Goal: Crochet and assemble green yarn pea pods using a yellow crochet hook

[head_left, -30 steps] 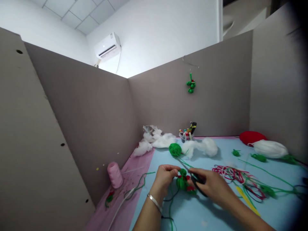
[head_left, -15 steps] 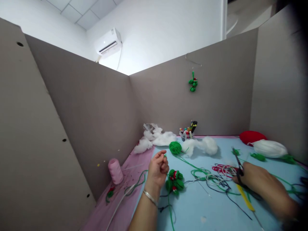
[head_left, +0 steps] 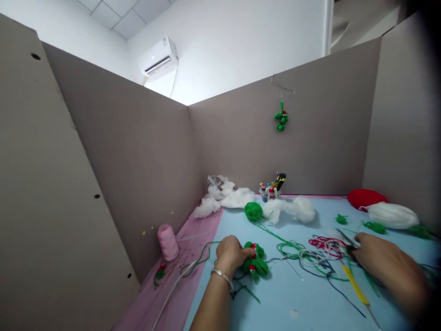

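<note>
My left hand point(head_left: 231, 253) rests on the blue mat point(head_left: 292, 299), its fingers curled onto a green and red yarn piece point(head_left: 255, 264). A silver bangle sits on that wrist. To the right, my right hand point(head_left: 386, 269) lies low over a tangle of red, white and green cords point(head_left: 322, 250). Its fingers are closed round the handles of dark scissors point(head_left: 347, 241), whose blades point up and left. A green yarn ball point(head_left: 253, 211) lies further back, with a green strand running from it toward the tangle.
Grey partition walls enclose the desk on three sides. White stuffing point(head_left: 237, 198) lies at the back, beside a small cup of pens point(head_left: 272, 189). A pink thread spool point(head_left: 167, 242) stands at left. Red point(head_left: 364, 197) and white point(head_left: 391, 215) yarn skeins lie at far right. A green ornament point(head_left: 281, 118) hangs on the wall.
My hands parted. The right hand carried the scissors away to the right and lowered them to the mat. The left hand lifted off, then came down on the green yarn piece.
</note>
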{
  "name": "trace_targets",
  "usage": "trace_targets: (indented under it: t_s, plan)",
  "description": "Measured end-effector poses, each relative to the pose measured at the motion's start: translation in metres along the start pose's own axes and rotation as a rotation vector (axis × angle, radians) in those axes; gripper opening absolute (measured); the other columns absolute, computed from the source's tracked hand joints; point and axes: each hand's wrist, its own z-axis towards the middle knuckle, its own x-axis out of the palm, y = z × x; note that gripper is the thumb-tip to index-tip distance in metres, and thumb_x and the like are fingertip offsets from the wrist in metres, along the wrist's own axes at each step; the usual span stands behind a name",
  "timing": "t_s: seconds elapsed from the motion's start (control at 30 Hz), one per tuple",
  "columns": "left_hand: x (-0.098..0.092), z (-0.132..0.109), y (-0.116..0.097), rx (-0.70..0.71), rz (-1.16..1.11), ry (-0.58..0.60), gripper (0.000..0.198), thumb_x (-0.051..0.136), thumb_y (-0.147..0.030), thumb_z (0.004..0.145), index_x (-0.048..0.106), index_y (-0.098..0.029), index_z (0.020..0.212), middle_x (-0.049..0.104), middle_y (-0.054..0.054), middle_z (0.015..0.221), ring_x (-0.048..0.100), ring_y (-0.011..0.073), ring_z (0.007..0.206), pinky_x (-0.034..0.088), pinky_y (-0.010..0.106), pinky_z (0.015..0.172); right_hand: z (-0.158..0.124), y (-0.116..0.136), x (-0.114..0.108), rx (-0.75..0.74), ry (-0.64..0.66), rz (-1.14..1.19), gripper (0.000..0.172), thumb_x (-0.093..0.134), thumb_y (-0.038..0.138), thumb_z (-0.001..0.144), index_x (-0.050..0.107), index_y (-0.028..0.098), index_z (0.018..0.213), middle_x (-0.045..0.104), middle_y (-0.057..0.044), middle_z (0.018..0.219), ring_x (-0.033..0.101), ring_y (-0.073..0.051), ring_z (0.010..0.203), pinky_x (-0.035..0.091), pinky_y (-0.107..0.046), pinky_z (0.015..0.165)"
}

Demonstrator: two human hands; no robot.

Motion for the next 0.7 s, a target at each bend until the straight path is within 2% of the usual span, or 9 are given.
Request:
trace_targets:
  t_s: [0.07,0.13,0.23,0.3,0.33,0.47,0.7]
  plan:
    - [0.009,-0.001,0.002,-0.011,0.050,0.049,0.025,0.081,-0.011,0.039,0.057,-0.019,0.039,0.045,-0.002,0.038,0.054,0.0204,0.059,0.037,0.031,0.062,-0.010,0.022,0.002,-0.074,0.004,0.017,0.014,0.056,0.022,0.070,0.069,0.015,0.072,0.065,-0.030,0.088,0.063,-0.047,0.087,0.043,-0.054,0.064]
    - [0.019,-0.003,0.000,-0.003,0.059,0.081,0.015,0.077,-0.012,0.045,0.066,-0.020,0.048,0.050,-0.002,0.041,0.051,0.0166,0.054,0.037,0.028,0.059,-0.026,0.047,0.009,-0.243,0.060,0.110,0.030,0.051,0.030,0.076,0.070,0.014,0.094,0.066,-0.022,0.098,0.062,-0.040,0.095,0.045,-0.050,0.077]
    - [0.031,-0.009,-0.006,0.036,0.026,0.140,0.011,0.076,-0.019,0.051,0.072,-0.021,0.060,0.054,-0.004,0.045,0.047,0.0133,0.050,0.036,0.025,0.054,-0.055,0.079,0.028,-0.500,0.243,0.307,0.046,0.048,0.043,0.079,0.065,0.019,0.115,0.063,-0.011,0.120,0.063,-0.025,0.097,0.050,-0.035,0.080]
    - [0.034,-0.013,-0.011,0.083,-0.018,0.184,0.014,0.076,-0.019,0.050,0.073,-0.019,0.064,0.058,-0.003,0.050,0.048,0.0124,0.053,0.036,0.024,0.055,-0.071,0.091,0.038,-0.608,0.359,0.405,0.046,0.054,0.041,0.076,0.065,0.022,0.116,0.062,-0.006,0.124,0.060,-0.022,0.107,0.050,-0.029,0.083]
    - [0.035,-0.014,-0.014,0.107,-0.041,0.201,0.015,0.076,-0.017,0.050,0.073,-0.018,0.065,0.060,-0.003,0.053,0.048,0.0123,0.055,0.037,0.023,0.055,-0.076,0.094,0.042,-0.630,0.397,0.438,0.044,0.056,0.038,0.075,0.066,0.021,0.114,0.065,-0.006,0.120,0.061,-0.022,0.107,0.048,-0.029,0.087]
    - [0.031,-0.017,-0.018,0.142,-0.117,0.254,0.016,0.070,-0.013,0.052,0.072,-0.016,0.068,0.062,-0.002,0.057,0.048,0.0117,0.055,0.035,0.023,0.053,-0.081,0.095,0.043,-0.611,0.460,0.521,0.034,0.057,0.027,0.075,0.068,0.016,0.106,0.072,-0.007,0.103,0.065,-0.023,0.094,0.049,-0.031,0.084]
    - [0.029,-0.019,-0.021,0.160,-0.225,0.304,0.009,0.066,-0.012,0.053,0.067,-0.016,0.062,0.061,-0.002,0.059,0.047,0.0101,0.054,0.038,0.023,0.055,-0.077,0.093,0.036,-0.560,0.445,0.604,0.028,0.059,0.026,0.073,0.069,0.018,0.098,0.071,-0.007,0.100,0.065,-0.023,0.092,0.049,-0.033,0.081]
